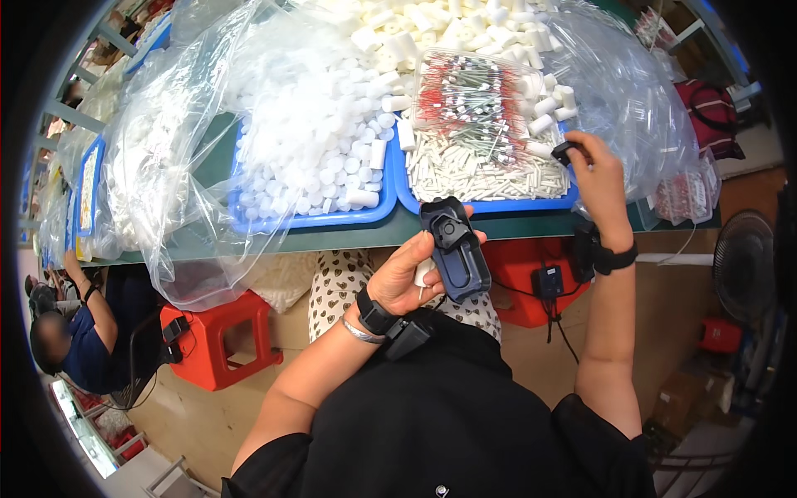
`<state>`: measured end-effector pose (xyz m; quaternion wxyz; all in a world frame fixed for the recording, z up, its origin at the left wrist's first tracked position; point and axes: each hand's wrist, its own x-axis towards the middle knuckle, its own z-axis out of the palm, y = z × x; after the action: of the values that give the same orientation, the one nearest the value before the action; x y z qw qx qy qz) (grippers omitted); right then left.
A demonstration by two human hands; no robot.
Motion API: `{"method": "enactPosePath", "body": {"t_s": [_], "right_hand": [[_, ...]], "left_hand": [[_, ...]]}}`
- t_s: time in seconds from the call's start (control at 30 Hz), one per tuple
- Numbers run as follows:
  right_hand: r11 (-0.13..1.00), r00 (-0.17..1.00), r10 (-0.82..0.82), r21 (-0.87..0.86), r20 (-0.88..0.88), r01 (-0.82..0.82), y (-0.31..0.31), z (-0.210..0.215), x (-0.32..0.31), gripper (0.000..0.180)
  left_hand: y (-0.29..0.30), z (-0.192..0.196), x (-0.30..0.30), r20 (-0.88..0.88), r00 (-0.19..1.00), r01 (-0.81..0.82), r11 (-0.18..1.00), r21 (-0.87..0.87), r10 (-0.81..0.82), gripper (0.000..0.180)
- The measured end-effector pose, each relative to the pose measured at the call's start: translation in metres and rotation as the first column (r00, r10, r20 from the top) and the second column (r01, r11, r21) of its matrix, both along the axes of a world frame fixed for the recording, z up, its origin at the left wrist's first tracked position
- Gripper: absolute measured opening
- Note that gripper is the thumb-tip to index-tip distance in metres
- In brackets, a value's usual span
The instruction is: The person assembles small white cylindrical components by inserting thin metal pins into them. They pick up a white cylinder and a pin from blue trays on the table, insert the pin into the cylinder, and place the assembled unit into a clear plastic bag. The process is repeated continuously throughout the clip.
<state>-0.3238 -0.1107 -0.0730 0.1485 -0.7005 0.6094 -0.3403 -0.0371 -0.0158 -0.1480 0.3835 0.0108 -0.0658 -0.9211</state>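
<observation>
In front of my lap, my left hand [400, 278] is closed around a dark blue-black plastic case [462, 264] with a recessed, rounded shape. A small white piece [424, 271] with a thin stem also sits in that palm, partly hidden by the fingers. At the right edge of the right blue tray [498, 206], my right hand [599, 170] pinches a small black piece [562, 153]. Short thin white tubes [473, 174] fill this tray. On top of them rests a clear box [440, 66] of red-and-white wired parts.
Left of that tray, another blue tray [340, 221] holds white round caps [332, 166] under clear plastic sheeting [191, 166]. White foam-like cylinders [465, 25] are heaped behind. Red stools [214, 344] stand under the green table. A fan [745, 266] is at right; another person [87, 344] sits at left.
</observation>
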Motion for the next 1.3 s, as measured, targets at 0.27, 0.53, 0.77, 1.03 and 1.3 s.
{"method": "enactPosePath", "body": {"t_s": [0.27, 0.53, 0.77, 1.03, 1.3], "right_hand": [[0.828, 0.841, 0.516, 0.158, 0.162, -0.538, 0.071, 0.055, 0.092, 0.018], [0.856, 0.862, 0.493, 0.115, 0.117, -0.505, 0.082, 0.052, 0.098, 0.034], [0.92, 0.923, 0.313, 0.167, 0.224, -0.353, 0.129, 0.003, 0.112, 0.084], [0.954, 0.94, 0.233, 0.127, 0.251, -0.27, 0.163, -0.066, 0.069, 0.072], [0.947, 0.977, -0.144, 0.309, 0.159, 0.089, 0.182, -0.17, -0.019, 0.07]], "left_hand": [[0.001, 0.004, -0.005, 0.078, 0.996, -0.05, 0.999, 0.005, 0.049, 0.072], [0.0, 0.012, 0.0, 0.132, 0.988, -0.088, 0.996, 0.006, 0.086, 0.076], [0.004, 0.025, -0.004, 0.401, 0.913, -0.025, 0.99, -0.141, 0.081, 0.081], [0.015, 0.02, -0.005, 0.755, 0.651, 0.038, 0.99, -0.133, 0.077, 0.071], [0.019, 0.017, -0.006, 0.785, 0.62, 0.098, 0.99, -0.098, 0.016, 0.028]]}}
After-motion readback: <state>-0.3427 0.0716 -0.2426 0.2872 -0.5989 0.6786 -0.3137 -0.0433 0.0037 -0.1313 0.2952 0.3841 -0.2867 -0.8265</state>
